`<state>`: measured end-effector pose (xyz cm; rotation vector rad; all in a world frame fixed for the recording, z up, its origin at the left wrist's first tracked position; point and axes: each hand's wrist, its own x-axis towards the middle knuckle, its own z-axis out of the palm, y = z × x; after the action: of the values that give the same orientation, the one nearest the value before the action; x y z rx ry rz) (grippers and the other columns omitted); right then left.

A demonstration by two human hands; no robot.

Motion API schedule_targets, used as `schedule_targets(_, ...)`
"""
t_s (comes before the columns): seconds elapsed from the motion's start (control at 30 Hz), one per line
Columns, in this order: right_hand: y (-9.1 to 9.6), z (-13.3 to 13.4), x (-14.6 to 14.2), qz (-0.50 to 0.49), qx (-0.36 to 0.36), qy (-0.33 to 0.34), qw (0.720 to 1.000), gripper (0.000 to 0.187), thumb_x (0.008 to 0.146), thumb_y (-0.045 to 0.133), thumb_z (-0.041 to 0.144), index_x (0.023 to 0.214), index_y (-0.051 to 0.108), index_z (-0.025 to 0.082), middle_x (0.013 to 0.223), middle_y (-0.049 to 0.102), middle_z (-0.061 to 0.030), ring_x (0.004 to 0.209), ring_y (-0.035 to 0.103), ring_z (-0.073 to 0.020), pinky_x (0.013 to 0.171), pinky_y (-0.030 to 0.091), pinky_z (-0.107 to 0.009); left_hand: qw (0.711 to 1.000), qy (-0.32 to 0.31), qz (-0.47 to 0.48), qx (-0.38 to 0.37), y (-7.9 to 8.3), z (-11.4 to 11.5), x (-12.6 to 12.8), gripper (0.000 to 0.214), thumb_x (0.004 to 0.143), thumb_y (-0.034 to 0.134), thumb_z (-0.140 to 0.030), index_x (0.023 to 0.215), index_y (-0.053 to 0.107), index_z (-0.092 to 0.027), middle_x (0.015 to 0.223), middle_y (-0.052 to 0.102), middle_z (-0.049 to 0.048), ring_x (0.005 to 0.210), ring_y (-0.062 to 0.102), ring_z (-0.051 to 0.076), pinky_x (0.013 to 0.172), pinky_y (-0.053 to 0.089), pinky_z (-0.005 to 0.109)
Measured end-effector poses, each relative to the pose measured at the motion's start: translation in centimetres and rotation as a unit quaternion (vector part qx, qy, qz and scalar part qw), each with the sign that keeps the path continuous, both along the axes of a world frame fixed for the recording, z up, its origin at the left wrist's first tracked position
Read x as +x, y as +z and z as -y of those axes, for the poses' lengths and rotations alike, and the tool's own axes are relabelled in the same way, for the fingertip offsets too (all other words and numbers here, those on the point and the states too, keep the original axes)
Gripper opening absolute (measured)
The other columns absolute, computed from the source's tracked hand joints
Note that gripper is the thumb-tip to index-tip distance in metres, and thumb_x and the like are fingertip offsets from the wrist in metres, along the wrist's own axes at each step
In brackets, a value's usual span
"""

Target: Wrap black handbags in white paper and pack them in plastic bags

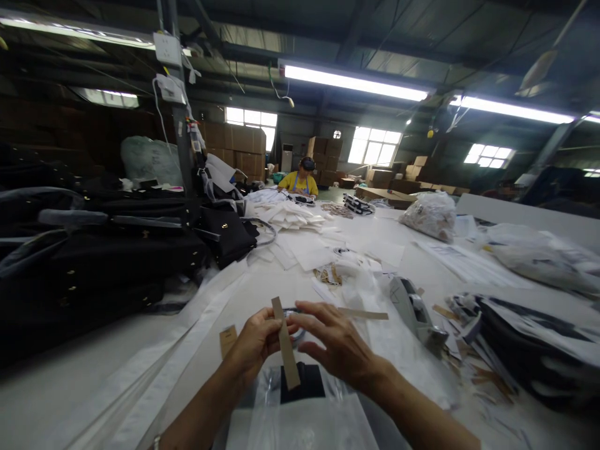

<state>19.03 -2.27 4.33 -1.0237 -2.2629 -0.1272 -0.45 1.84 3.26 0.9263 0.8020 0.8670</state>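
My left hand [255, 340] pinches a narrow brown paper strip [286, 350] between thumb and fingers. The strip slants down toward me, its lower end over a black piece [312, 382] lying among clear plastic and white sheets. Close by on the right, my right hand [330, 337] has its fingers spread, with the fingertips near the strip. A greyish curved loop [297, 337] shows between the two hands, partly hidden by them; whether either hand grips it, I cannot tell. Left of my left hand lies a small brown tag [228, 340].
Another brown strip [370, 314] juts toward a grey tape dispenser [415, 315]. Black bags [225, 231] are piled at left, and a dark bundle [525, 344] lies at right. White sheets [295, 215] cover the table's far part. A person in yellow [300, 181] sits beyond.
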Motion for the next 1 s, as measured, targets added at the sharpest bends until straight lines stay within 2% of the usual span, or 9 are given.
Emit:
schedule_targets(0.1,-0.1,-0.6,-2.1,-0.004,0.056,0.044,0.997,0.019,0.098,0.054,0.022,0.113,0.067,0.025,0.110,0.070,-0.0069,0.094,0.061,-0.0208,0.084,0.049,-0.035,0.995,-0.020,-0.047,0.085,-0.5,-0.4,1.2,0.038,0.070,0.067,-0.039,0.097,0.053,-0.016,0.084,0.070,0.0063,0.073,0.067,0.016,0.071,0.052,0.027)
schedule_targets(0.17,-0.2,-1.3,-2.2,-0.026,0.088,0.062,0.994,0.018,0.100,0.051,0.021,0.101,0.069,0.022,0.096,0.072,-0.0061,0.083,0.061,-0.0190,0.078,0.049,-0.033,0.989,-0.031,-0.084,0.119,-0.7,-1.0,1.5,0.041,0.072,0.064,-0.048,0.096,0.054,-0.016,0.084,0.069,0.0061,0.072,0.066,0.016,0.067,0.050,0.026)
schedule_targets(0.27,-0.5,-2.5,-1.4,-0.104,0.075,0.068,0.989,0.018,0.099,0.051,0.016,0.102,0.068,0.019,0.095,0.073,-0.0068,0.083,0.064,-0.0181,0.077,0.052,-0.031,0.971,-0.043,-0.159,0.172,-0.7,-3.2,0.8,0.043,0.080,0.053,-0.057,0.095,0.057,-0.017,0.090,0.070,0.0084,0.080,0.067,0.020,0.075,0.052,0.032)
schedule_targets(0.4,-1.7,-3.6,-0.1,-0.240,-0.014,0.024,0.971,0.010,0.094,0.061,0.018,0.100,0.069,0.021,0.093,0.075,-0.0043,0.086,0.070,-0.0168,0.079,0.054,-0.025,0.905,-0.024,-0.325,0.273,-1.6,-7.1,-0.6,0.030,0.080,0.057,-0.038,0.101,0.064,-0.018,0.113,0.068,0.0117,0.113,0.060,0.028,0.102,0.041,0.041)
schedule_targets(0.47,-2.8,-4.0,0.2,-0.258,-0.064,-0.001,0.964,0.007,0.092,0.065,0.020,0.096,0.071,0.021,0.086,0.074,-0.0020,0.076,0.070,-0.0159,0.071,0.053,-0.023,0.859,-0.034,-0.409,0.306,-2.6,-8.5,-0.7,0.038,0.075,0.063,-0.026,0.112,0.064,-0.016,0.125,0.064,0.0140,0.123,0.054,0.032,0.109,0.034,0.044)
schedule_targets(0.57,-4.6,-4.1,0.2,-0.242,-0.124,-0.030,0.962,0.007,0.089,0.067,0.018,0.091,0.071,0.022,0.078,0.072,0.0004,0.066,0.066,-0.0142,0.062,0.048,-0.022,0.795,-0.075,-0.502,0.334,-4.2,-9.5,0.1,0.052,0.072,0.070,-0.019,0.122,0.061,-0.013,0.129,0.061,0.0165,0.123,0.054,0.034,0.107,0.036,0.048)
schedule_targets(0.7,-6.5,-3.8,0.1,-0.213,-0.169,-0.043,0.961,0.010,0.084,0.066,0.012,0.085,0.069,0.022,0.073,0.069,0.0020,0.062,0.061,-0.0130,0.060,0.043,-0.021,0.725,-0.122,-0.574,0.360,-5.5,-9.8,1.5,0.031,0.084,0.069,-0.028,0.113,0.064,-0.016,0.115,0.067,0.0087,0.111,0.060,0.025,0.100,0.045,0.049)
schedule_targets(0.83,-7.4,-3.9,0.1,-0.211,-0.193,-0.037,0.958,0.013,0.082,0.063,0.009,0.080,0.067,0.021,0.071,0.068,0.0016,0.063,0.062,-0.0137,0.060,0.043,-0.022,0.684,-0.127,-0.611,0.378,-5.8,-9.9,2.1,0.023,0.090,0.064,-0.035,0.104,0.065,-0.017,0.107,0.067,0.0060,0.104,0.062,0.022,0.094,0.049,0.046)
schedule_targets(1.0,-7.6,-4.6,-0.4,-0.231,-0.204,-0.051,0.950,0.010,0.081,0.065,0.011,0.081,0.069,0.020,0.075,0.071,0.0001,0.067,0.065,-0.0154,0.063,0.046,-0.023,0.662,-0.107,-0.623,0.403,-4.9,-9.5,2.0,0.018,0.088,0.062,-0.026,0.103,0.066,-0.018,0.104,0.068,0.0052,0.101,0.063,0.022,0.089,0.050,0.041)
